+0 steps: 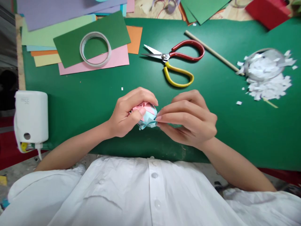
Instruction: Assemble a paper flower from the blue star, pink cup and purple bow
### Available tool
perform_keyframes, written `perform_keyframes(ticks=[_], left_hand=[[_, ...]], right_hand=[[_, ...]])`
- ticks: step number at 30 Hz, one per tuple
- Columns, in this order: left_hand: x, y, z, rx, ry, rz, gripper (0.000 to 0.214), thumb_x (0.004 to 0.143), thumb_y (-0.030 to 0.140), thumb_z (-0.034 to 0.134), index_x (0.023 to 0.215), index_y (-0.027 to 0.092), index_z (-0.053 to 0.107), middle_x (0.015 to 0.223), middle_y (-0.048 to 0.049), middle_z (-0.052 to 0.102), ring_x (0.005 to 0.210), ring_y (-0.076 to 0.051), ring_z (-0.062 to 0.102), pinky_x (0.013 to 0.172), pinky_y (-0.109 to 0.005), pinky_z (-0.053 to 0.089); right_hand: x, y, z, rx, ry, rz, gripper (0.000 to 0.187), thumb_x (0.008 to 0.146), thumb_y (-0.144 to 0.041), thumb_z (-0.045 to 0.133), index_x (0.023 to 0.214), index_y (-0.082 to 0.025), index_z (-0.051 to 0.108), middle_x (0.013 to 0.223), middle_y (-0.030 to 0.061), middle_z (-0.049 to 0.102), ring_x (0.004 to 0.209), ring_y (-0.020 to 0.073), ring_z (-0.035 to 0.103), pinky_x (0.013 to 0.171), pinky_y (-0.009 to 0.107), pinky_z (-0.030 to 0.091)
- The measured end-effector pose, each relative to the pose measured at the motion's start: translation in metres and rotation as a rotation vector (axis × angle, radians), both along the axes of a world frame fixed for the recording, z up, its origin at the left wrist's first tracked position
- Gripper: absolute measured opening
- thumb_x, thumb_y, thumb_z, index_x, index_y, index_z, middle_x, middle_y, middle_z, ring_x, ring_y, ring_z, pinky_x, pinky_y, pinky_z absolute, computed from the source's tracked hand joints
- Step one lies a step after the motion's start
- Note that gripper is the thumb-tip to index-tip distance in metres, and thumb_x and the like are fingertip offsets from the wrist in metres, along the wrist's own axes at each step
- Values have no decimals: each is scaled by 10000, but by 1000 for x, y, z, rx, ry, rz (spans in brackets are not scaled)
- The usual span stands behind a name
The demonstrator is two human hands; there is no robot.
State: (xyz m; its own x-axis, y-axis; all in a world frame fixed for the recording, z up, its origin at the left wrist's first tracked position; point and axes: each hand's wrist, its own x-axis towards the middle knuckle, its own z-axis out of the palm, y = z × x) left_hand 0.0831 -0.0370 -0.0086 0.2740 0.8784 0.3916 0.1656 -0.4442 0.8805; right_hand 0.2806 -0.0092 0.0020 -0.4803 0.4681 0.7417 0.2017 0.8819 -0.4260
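My left hand [131, 113] is closed around a small folded-paper piece [149, 117], pink on top with light blue petal-like edges. Thumb and fingers hold it from the left and partly cover it, so its full shape cannot be seen. On its right side, my right hand [188, 119] pinches a light blue edge of the same piece between the fingertips. Beyond the hands lie scissors [166, 56] with one red and one yellow handle, blades parted and pointing left. A roll of tape [109, 51] rests on coloured paper.
Sheets of coloured paper [58, 31] overlap at the upper left. A thin stick [213, 53] leads to a round dish [252, 51] heaped with white paper scraps [268, 86]. At the left edge sits a white device [33, 116] with a cord. Red paper [266, 14] lies top right.
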Motion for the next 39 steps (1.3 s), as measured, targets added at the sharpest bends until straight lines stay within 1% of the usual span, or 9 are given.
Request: perform_keyframes(ticks=[3,7,13,16,21,24,29,35,39], left_hand=[[0,0,0,-14,-11,-22,261,979,362,465,972,213,679,969,-77,714,916,-207,672,806,-374,547],[0,1,-1,-33,-57,-52,247,971,341,476,980,202,680,965,-85,708,919,-206,673,821,-373,554],[0,1,-1,-35,-22,-41,258,973,375,470,957,213,670,951,-75,713,895,-205,671,793,-371,552],[-1,2,-1,-36,-22,-28,275,975,388,472,951,210,679,952,-80,713,897,-208,670,793,-378,549],[0,3,0,-6,-48,-44,224,955,362,529,961,203,687,942,-77,713,902,-200,677,806,-368,558],[1,4,0,-8,-47,-56,193,939,364,567,951,210,683,947,-71,722,894,-194,686,799,-360,570],[0,4,0,3,-21,-77,200,941,372,559,950,215,680,956,-72,722,895,-204,690,780,-370,574],[-1,3,2,12,-3,-117,174,935,327,542,970,213,669,959,-71,723,896,-200,681,765,-368,560],[-2,4,0,35,-47,-173,156,913,285,567,991,191,665,967,-87,712,919,-200,678,777,-351,560]], right_hand=[[1,0,0,-11,-38,-14,71,891,-231,700,900,-277,646,786,-26,737,703,153,590,629,331,490],[1,0,-1,-27,-23,-30,87,873,-220,709,904,-268,644,801,-18,739,721,160,585,636,334,489],[-1,-3,-2,-22,-13,-49,76,884,-225,700,909,-278,652,829,-20,737,768,162,583,662,348,486],[-1,-3,-2,-11,-9,-43,71,886,-226,702,890,-275,651,804,-23,729,748,158,579,652,346,479],[-1,-1,-3,52,20,-51,107,847,-216,754,867,-252,656,762,-9,727,707,164,579,617,342,465],[-1,-1,-4,91,10,-40,103,845,-223,759,839,-263,665,763,-19,728,724,163,592,619,334,471],[-2,-1,-6,133,44,-48,90,868,-233,716,796,-273,679,736,-30,728,710,156,569,602,333,472],[-2,1,-5,264,78,-8,159,863,-216,684,713,-269,679,684,-52,722,640,143,543,528,318,430],[-2,-1,-5,212,65,-54,127,865,-233,690,743,-267,682,686,-57,729,645,147,548,539,318,447]])
